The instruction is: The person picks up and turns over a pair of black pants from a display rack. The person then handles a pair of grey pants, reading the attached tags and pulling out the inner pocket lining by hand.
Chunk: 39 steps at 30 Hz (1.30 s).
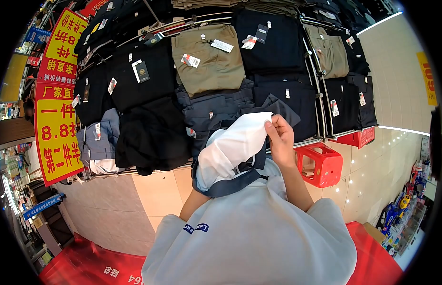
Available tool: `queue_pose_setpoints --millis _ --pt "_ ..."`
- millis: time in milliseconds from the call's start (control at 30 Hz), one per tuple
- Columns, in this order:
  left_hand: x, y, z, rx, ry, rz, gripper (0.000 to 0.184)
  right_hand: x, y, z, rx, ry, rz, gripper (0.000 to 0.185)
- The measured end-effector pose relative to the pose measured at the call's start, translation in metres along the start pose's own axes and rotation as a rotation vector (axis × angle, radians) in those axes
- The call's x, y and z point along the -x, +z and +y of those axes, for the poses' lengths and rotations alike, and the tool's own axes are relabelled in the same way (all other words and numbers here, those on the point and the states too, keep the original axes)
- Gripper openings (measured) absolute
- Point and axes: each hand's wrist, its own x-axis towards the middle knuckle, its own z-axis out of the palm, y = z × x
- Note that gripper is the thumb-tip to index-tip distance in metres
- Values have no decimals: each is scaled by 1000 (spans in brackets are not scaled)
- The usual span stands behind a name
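Observation:
Close in front of my body is a dark grey pair of trousers point(230, 185), its waistband curving toward me. White lining cloth point(228, 149) bulges out of it and is lifted up. My right hand point(281, 140) is closed on the upper right edge of this white lining, pinched between thumb and fingers. Only my left forearm point(192, 205) shows; it passes beneath the trousers, and the cloth hides my left hand and its fingers. Folded dark grey trousers point(216, 107) lie on the rack just behind the held pair.
Tagged folded trousers fill the sloping metal rack, including a khaki pair point(209, 61) and black pairs point(142, 80). A red plastic stool point(320, 164) stands at the rack's right foot. A yellow and red sign point(57, 109) borders the left end. Red cloth point(93, 263) lies behind me.

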Motion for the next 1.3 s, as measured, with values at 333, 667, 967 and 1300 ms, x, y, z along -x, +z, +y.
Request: queue_pose_setpoints --millis 333,667,967,1300 --pt "7 -5 -2 -20 6 -17 45 1 13 -5 267 -86 179 22" --pt "12 -7 -4 -30 13 -34 44 2 8 -2 401 -56 124 23" --pt "9 -3 1 -72 30 -45 43 2 7 -2 257 -29 5 17" --pt "7 10 9 -190 93 -68 42 0 8 -13 53 -3 63 31"
